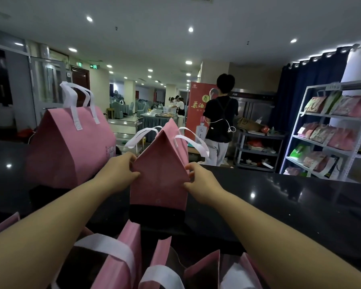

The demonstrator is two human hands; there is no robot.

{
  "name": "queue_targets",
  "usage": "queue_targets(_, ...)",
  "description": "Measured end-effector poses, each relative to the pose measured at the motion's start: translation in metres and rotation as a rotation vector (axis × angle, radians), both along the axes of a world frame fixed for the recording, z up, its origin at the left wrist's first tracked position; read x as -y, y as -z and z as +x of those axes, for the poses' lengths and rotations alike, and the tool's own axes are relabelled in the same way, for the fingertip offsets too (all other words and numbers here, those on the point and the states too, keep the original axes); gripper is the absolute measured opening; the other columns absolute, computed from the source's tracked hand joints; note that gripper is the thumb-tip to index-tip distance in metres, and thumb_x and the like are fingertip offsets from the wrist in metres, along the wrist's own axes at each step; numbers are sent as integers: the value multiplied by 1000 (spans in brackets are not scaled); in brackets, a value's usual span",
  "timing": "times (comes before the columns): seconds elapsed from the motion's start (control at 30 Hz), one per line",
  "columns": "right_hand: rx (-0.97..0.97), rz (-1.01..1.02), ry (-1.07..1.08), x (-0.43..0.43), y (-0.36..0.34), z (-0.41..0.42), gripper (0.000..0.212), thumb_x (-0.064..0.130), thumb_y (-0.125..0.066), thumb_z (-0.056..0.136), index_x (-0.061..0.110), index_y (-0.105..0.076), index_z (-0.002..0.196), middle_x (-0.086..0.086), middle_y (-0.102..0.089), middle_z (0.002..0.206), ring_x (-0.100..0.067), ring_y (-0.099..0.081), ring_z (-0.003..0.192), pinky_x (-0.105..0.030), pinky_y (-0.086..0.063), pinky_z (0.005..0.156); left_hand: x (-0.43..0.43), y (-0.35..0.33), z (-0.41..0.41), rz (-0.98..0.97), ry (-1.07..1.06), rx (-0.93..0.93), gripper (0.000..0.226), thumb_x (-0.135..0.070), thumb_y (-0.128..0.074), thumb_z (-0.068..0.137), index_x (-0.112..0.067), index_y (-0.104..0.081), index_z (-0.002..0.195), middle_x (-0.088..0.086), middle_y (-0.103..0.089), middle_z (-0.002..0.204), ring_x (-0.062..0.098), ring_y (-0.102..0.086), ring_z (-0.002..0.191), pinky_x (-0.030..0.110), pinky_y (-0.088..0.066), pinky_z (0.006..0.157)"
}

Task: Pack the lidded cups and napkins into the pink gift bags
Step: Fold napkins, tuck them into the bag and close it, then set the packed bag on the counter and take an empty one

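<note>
A pink gift bag [161,174] with white handles stands upright on the black counter [279,197], its top folded shut into a peak. My left hand [121,172] pinches its left edge and my right hand [200,180] pinches its right edge. A second, larger closed pink gift bag [69,149] stands to the left on the same counter. Several open pink bags [121,257] with white handles sit below the counter at the bottom of the view. No cups or napkins are visible.
A person in a black shirt [221,122] stands behind the counter with their back turned. A white shelf rack [329,130] with packaged goods stands at the right. A red banner [198,109] and dining tables lie farther back.
</note>
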State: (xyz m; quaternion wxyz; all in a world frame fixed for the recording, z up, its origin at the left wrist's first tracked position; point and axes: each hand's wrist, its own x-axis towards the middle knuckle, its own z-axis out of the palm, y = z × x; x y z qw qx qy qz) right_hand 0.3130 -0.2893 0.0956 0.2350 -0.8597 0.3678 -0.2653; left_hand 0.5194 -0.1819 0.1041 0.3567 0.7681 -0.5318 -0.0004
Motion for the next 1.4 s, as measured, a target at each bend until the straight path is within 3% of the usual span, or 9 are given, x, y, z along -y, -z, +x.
queue_targets(0.27,-69,-21,4,3,-5,30,52,21,-65,86,18,-42,132,-11,-53,123,-25,-56,101,-36,-52,80,2,2,26,-41,-32,-34,26,-20,-70,77,-24,-55,97,-1,-61,94,14,-54,82,27,-38,72)
queue_targets(0.5,-16,-117,25,-20,-32,-11,40,32,-68,84,17,-55,119,-4,-61,115,-17,-57,97,-23,-45,75,-18,-13,9,-120,-42,15,39,-29,-73,76,-14,-57,109,5,-62,102,18,-55,87,31,-43,78)
queue_targets(0.57,39,-142,17,-34,-42,-38,30,30,-69,84,17,-60,109,0,-64,103,-13,-59,90,-17,-43,66,-32,-22,-10,-172,17,24,36,-30,-72,77,-15,-58,106,4,-64,100,17,-57,87,30,-42,76)
queue_targets(0.7,88,-203,4,-73,-54,-102,17,32,-67,84,21,-63,96,9,-65,88,-3,-61,80,-15,-47,67,-72,-39,-70,-272,201,81,26,-35,-72,74,-22,-62,94,-9,-65,85,2,-59,78,19,-42,64)
queue_targets(0.87,42,-229,20,-118,-52,-187,17,36,-65,84,25,-64,96,11,-66,87,-2,-63,79,-22,-53,72,-120,-43,-156,-223,486,35,30,-56,-60,64,-32,-63,82,-13,-66,71,-5,-62,71,16,-48,56)
queue_targets(1.07,13,-201,72,-151,-29,-272,18,39,-62,81,28,-64,95,13,-67,88,2,-62,81,-17,-51,70,-149,-24,-240,-148,700,24,33,-61,-57,63,-33,-65,79,-21,-67,77,-2,-64,67,22,-56,58)
queue_targets(1.17,21,-183,83,-157,-5,-303,12,38,-64,81,32,-64,92,14,-66,83,3,-62,79,-12,-50,67,-151,-7,-271,-123,693,68,31,-61,-57,66,-34,-65,79,-19,-67,74,-3,-63,69,24,-55,58)
queue_targets(1.27,39,-154,46,-159,22,-322,28,55,-60,75,33,-66,92,17,-67,81,3,-62,79,-15,-50,70,-150,12,-293,-104,618,119,18,-51,-61,72,-35,-65,78,-20,-66,71,-5,-61,69,20,-52,58)
queue_targets(1.4,-49,-155,-104,-161,54,-334,38,60,-53,78,39,-61,109,23,-57,103,4,-55,97,-21,-49,80,-149,40,-316,-77,445,234,14,-46,-63,75,-33,-62,80,-17,-61,79,0,-58,74,28,-51,64)
